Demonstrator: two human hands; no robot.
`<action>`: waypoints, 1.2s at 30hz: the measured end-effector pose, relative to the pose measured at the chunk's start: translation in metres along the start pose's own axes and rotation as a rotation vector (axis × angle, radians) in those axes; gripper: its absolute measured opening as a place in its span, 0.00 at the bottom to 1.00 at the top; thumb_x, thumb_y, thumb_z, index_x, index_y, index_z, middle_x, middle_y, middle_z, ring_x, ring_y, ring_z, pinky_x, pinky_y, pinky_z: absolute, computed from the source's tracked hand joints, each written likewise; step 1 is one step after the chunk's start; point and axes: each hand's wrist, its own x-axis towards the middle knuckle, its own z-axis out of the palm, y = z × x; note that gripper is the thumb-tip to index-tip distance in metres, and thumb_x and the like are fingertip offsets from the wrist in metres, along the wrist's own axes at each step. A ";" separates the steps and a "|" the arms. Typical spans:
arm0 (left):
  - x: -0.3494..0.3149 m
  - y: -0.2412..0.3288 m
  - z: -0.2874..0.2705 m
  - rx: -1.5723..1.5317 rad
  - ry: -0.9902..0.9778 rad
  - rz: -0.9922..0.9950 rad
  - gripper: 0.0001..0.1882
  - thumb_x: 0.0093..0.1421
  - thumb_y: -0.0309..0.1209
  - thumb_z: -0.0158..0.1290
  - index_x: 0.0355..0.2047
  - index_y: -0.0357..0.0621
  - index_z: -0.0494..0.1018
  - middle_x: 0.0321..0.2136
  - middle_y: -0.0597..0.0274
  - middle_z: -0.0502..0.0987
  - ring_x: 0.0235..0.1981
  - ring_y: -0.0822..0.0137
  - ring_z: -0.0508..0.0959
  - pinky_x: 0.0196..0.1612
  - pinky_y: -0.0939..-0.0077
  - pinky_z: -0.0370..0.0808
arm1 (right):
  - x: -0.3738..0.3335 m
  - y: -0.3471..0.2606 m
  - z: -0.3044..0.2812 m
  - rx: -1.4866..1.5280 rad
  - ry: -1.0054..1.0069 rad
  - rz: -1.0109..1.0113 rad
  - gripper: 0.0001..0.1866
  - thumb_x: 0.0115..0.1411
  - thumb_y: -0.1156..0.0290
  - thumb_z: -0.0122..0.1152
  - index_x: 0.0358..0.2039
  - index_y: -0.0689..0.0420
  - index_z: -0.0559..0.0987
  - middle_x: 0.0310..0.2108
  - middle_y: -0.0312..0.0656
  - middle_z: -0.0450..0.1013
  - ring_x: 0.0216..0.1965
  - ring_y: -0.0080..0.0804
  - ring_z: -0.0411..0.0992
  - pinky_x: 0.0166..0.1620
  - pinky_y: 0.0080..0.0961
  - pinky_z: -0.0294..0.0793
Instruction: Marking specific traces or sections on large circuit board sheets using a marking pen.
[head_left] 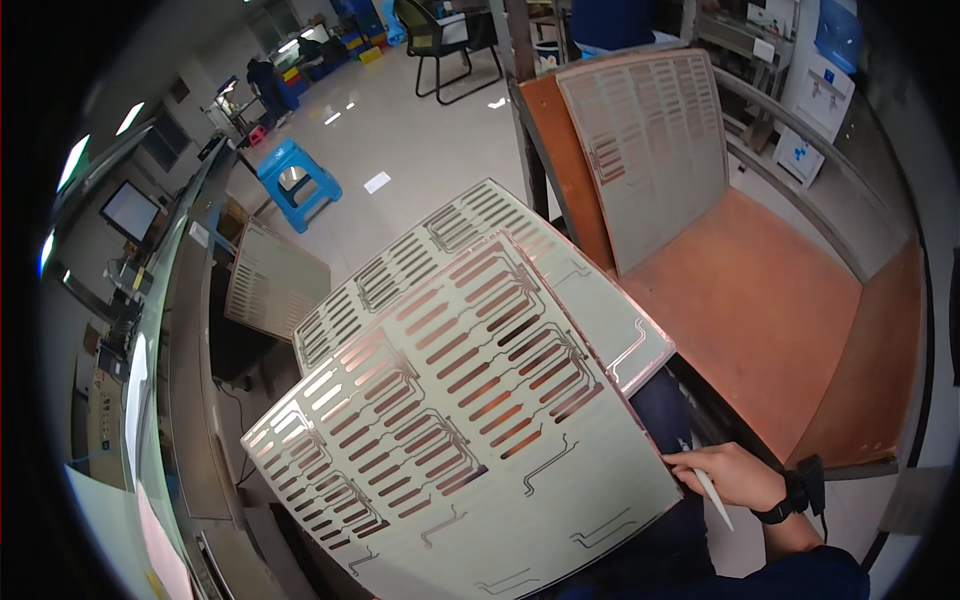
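A large pale panel (590, 500) with rows of copper-coloured slots and thin traces lies tilted in front of me. At its right edge is my right hand (735, 475), fingers closed round a slim white pen-like stick (713, 500). Its fingertips meet the panel's edge, and the stick's pointed end aims down toward me. A dark band with a small black device and a cord circles that wrist. Beneath the front panel, a second similar panel (570, 262) shows past its far side. My left hand is not in view.
On the right, another patterned panel (660, 150) leans in a copper-brown rack (750, 300) with metal rails. A smaller-looking panel (277, 280) stands at the left beside a long workbench (175, 400). Beyond are a blue stool (297, 185), an office chair (440, 40) and a water dispenser (818, 100).
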 end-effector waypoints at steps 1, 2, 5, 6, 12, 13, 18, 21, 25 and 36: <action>0.004 -0.003 -0.001 0.014 0.001 0.012 0.24 0.72 0.40 0.40 0.40 0.25 0.73 0.36 0.45 0.79 0.36 0.56 0.74 0.44 0.62 0.72 | 0.007 -0.009 -0.004 -0.041 -0.003 -0.037 0.17 0.58 0.75 0.62 0.49 0.55 0.80 0.31 0.48 0.79 0.30 0.45 0.78 0.36 0.33 0.78; 0.008 -0.004 -0.002 0.028 0.004 0.026 0.24 0.72 0.40 0.40 0.39 0.26 0.73 0.35 0.46 0.79 0.35 0.56 0.74 0.44 0.62 0.72 | 0.013 -0.016 -0.008 -0.031 -0.005 -0.028 0.17 0.58 0.75 0.62 0.49 0.55 0.80 0.31 0.48 0.79 0.30 0.45 0.78 0.36 0.33 0.78; 0.002 0.016 -0.008 0.082 0.041 0.043 0.24 0.72 0.40 0.40 0.38 0.26 0.73 0.34 0.46 0.79 0.34 0.56 0.74 0.42 0.62 0.72 | 0.027 -0.030 -0.012 -0.095 0.208 -0.128 0.12 0.55 0.76 0.66 0.42 0.54 0.84 0.26 0.44 0.77 0.25 0.41 0.77 0.30 0.30 0.77; 0.002 0.020 -0.009 0.099 0.045 0.027 0.24 0.72 0.40 0.40 0.38 0.26 0.73 0.33 0.46 0.79 0.34 0.56 0.75 0.42 0.62 0.72 | 0.036 -0.030 -0.010 -0.083 0.204 -0.120 0.12 0.55 0.76 0.66 0.42 0.54 0.84 0.26 0.44 0.77 0.25 0.41 0.77 0.30 0.30 0.77; 0.006 0.029 0.000 0.157 0.054 0.024 0.23 0.72 0.38 0.40 0.38 0.26 0.74 0.34 0.45 0.79 0.34 0.55 0.75 0.42 0.62 0.73 | 0.089 -0.031 0.003 -0.063 0.470 -0.348 0.20 0.50 0.83 0.66 0.45 0.53 0.82 0.26 0.40 0.76 0.27 0.36 0.76 0.29 0.26 0.76; 0.009 0.030 0.001 0.158 0.047 0.026 0.23 0.72 0.38 0.40 0.38 0.26 0.74 0.34 0.45 0.79 0.34 0.55 0.75 0.42 0.62 0.73 | 0.099 -0.028 0.009 -0.015 0.524 -0.419 0.23 0.48 0.83 0.65 0.46 0.53 0.80 0.36 0.41 0.79 0.31 0.37 0.77 0.32 0.26 0.77; 0.009 0.020 -0.008 0.174 0.038 0.020 0.22 0.72 0.37 0.40 0.38 0.26 0.74 0.35 0.45 0.80 0.34 0.55 0.75 0.42 0.62 0.73 | 0.134 -0.024 0.026 0.047 0.544 -0.502 0.20 0.49 0.82 0.64 0.45 0.54 0.81 0.47 0.44 0.78 0.38 0.39 0.78 0.40 0.30 0.77; 0.007 0.023 -0.010 0.175 0.028 0.017 0.22 0.71 0.37 0.40 0.39 0.25 0.74 0.35 0.45 0.80 0.34 0.55 0.75 0.42 0.62 0.73 | 0.141 -0.027 0.028 -0.016 0.556 -0.543 0.19 0.50 0.80 0.64 0.45 0.54 0.81 0.48 0.43 0.78 0.44 0.37 0.76 0.46 0.30 0.75; 0.003 0.042 -0.006 0.171 0.054 -0.011 0.21 0.71 0.34 0.40 0.39 0.24 0.74 0.36 0.44 0.80 0.34 0.55 0.74 0.42 0.62 0.72 | 0.141 -0.023 0.034 -0.034 0.539 -0.520 0.17 0.51 0.78 0.65 0.44 0.54 0.81 0.51 0.41 0.78 0.49 0.34 0.74 0.50 0.29 0.72; 0.001 0.059 -0.011 0.267 0.039 0.031 0.21 0.69 0.33 0.38 0.40 0.22 0.73 0.37 0.36 0.79 0.35 0.47 0.75 0.44 0.58 0.72 | 0.144 -0.021 0.036 -0.064 0.542 -0.543 0.13 0.55 0.76 0.61 0.42 0.53 0.81 0.51 0.38 0.78 0.50 0.30 0.72 0.49 0.25 0.70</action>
